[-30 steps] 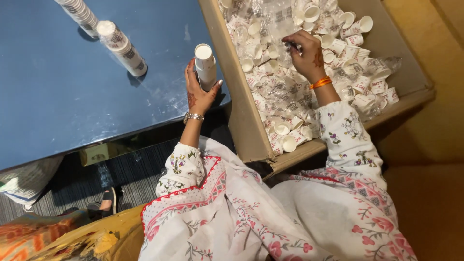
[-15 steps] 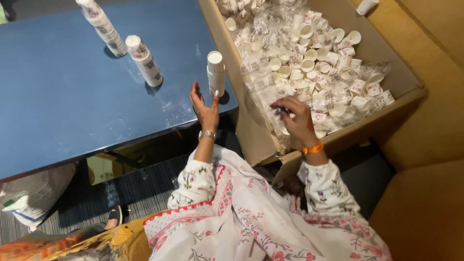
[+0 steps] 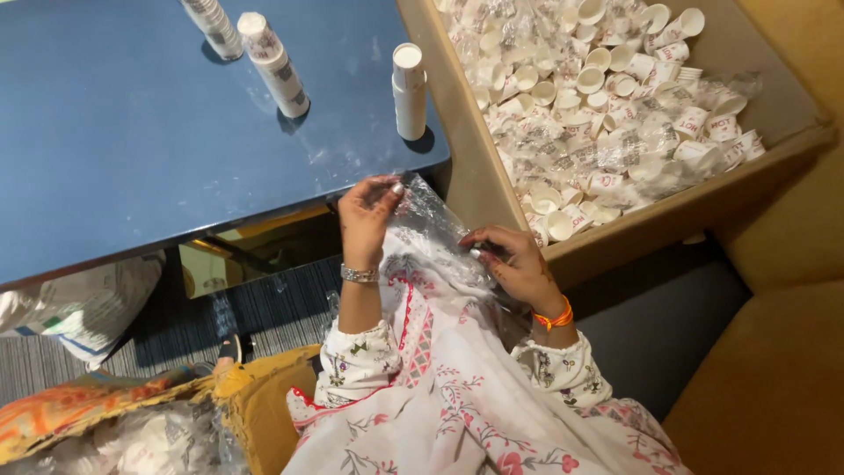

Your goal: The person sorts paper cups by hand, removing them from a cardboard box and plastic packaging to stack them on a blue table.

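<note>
A crinkled clear plastic bag (image 3: 435,230) is pinched over the lap between the closed fingers of the left hand (image 3: 367,215) and right hand (image 3: 517,264), where it could be torn if pulled apart too sharply.

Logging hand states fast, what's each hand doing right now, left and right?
Left hand: closed, pinching the upper edge of the clear plastic bag.
Right hand: closed, gripping the same bag's lower edge.

A clear crinkled plastic wrapper (image 3: 435,224) lies between both hands, beside the brown cardboard box (image 3: 677,207) of cups.
</note>
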